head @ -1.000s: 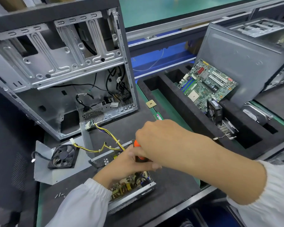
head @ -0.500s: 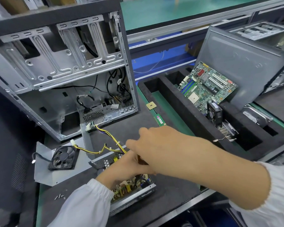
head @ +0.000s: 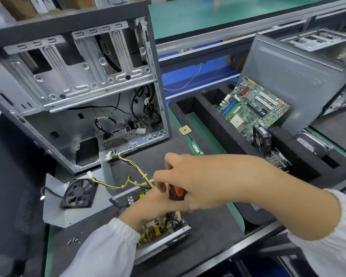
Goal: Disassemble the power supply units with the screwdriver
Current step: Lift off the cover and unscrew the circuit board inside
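A power supply unit (head: pixel 160 234) lies near the front edge of the workbench (head: pixel 212 226), lid already off and circuit board exposed, its long axis running from near-right to far-left, cable end toward the emptied computer case (head: pixel 72 92). The right hand (head: pixel 190 180) curls around an orange-handled screwdriver (head: pixel 177 192) above it; the left hand (head: pixel 148 206) reaches into the unit, its fingers hidden. Board removal appears to remain.
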Tool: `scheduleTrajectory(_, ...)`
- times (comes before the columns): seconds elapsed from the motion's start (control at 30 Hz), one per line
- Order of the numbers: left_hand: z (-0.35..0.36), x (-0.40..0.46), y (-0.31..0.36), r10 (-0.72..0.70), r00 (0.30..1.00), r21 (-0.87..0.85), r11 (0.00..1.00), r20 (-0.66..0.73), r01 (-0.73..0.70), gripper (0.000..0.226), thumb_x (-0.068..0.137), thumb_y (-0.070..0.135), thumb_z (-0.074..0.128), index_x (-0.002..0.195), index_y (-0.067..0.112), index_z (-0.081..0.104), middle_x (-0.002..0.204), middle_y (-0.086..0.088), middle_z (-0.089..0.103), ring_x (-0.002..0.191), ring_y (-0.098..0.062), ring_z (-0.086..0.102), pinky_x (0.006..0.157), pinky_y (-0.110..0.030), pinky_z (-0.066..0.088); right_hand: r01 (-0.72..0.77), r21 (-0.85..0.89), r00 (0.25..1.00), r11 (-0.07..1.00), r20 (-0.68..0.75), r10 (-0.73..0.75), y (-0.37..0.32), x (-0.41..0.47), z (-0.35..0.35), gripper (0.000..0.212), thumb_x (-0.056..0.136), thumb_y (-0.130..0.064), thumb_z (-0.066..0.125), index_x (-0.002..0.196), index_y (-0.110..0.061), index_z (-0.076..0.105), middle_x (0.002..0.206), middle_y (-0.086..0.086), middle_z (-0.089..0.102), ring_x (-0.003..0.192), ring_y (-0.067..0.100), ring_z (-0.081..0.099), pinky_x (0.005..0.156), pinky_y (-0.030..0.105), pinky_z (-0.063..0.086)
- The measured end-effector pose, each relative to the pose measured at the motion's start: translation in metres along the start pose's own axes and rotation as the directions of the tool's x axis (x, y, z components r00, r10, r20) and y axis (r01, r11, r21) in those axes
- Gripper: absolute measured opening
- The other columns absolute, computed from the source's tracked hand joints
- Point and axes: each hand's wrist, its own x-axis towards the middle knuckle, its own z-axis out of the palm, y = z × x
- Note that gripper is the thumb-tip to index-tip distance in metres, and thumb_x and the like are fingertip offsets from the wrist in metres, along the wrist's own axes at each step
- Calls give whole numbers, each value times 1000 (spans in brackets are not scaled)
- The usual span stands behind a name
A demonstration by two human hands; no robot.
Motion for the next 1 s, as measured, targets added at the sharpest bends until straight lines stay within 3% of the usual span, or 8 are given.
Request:
scheduleTrajectory(0.13,0,0,5,71,995,-38,997,70,-68,18,79,8,70,96,6,64,86,11,71,85,1,64,78,-23,52,-198,-31,977,980,-93,194,-1,6,2,47,88,-49,59,121,-18,42,91,7,40,71,26,45,54,32,36)
scheduleTrajectory(0.2,2,-2,10,88,991,-64,995,105,-82,9,79,9,71,86,14,71,84,16,72,83,4,64,73,-18,51,-252,-129,958,959,-171,228,-5,14,6,32,94,-38,55,113,-13,52,90,11,53,70,27,46,50,30,33)
scheduleTrajectory(0.3,1,2,4,90,992,-82,993,88,-82,26,79,-1,74,88,23,73,84,23,72,83,12,64,71,-8,48,-193,-143,974,971,-146,173,-6,16,7,18,95,-18,52,112,-11,54,97,12,59,70,28,49,45,28,28)
scheduleTrajectory(0.47,-2,9,-14,72,995,-117,991,71,-64,22,78,-8,73,87,9,61,75,11,71,74,5,65,68,-10,49,-62,-48,996,997,-71,58,-1,6,4,37,82,-1,60,114,-17,47,91,5,44,53,13,34,43,27,24)
scheduleTrajectory(0.63,-15,3,-20,108,983,-238,969,147,-71,47,79,-4,67,121,9,50,112,14,69,106,-2,61,79,-19,49,-94,20,986,995,-133,96,7,3,2,33,87,-5,58,113,-21,46,92,5,45,55,12,37,47,30,34)
scheduleTrajectory(0.8,-29,1,-20,187,975,-346,928,119,-135,62,75,-13,43,136,-1,42,143,-19,48,138,-25,42,117,-37,29,-107,54,961,993,-251,117,17,-6,-11,19,94,-13,49,110,-23,44,85,0,37,61,19,44,55,38,43)
scheduleTrajectory(0.9,-29,3,-23,153,984,-294,948,96,-119,49,83,-7,49,132,1,50,136,-15,56,133,-23,47,113,-36,34,-125,101,945,987,-291,150,21,-8,-20,14,97,-19,45,109,-25,45,88,-2,37,75,28,52,66,47,47)
scheduleTrajectory(1.0,-24,7,-24,143,990,-60,988,19,-141,27,91,-5,59,117,4,63,115,-7,69,112,-21,64,93,-27,49,-141,130,943,981,-283,173,24,-8,-22,13,98,-18,44,107,-26,44,92,0,40,84,31,53,74,50,48)
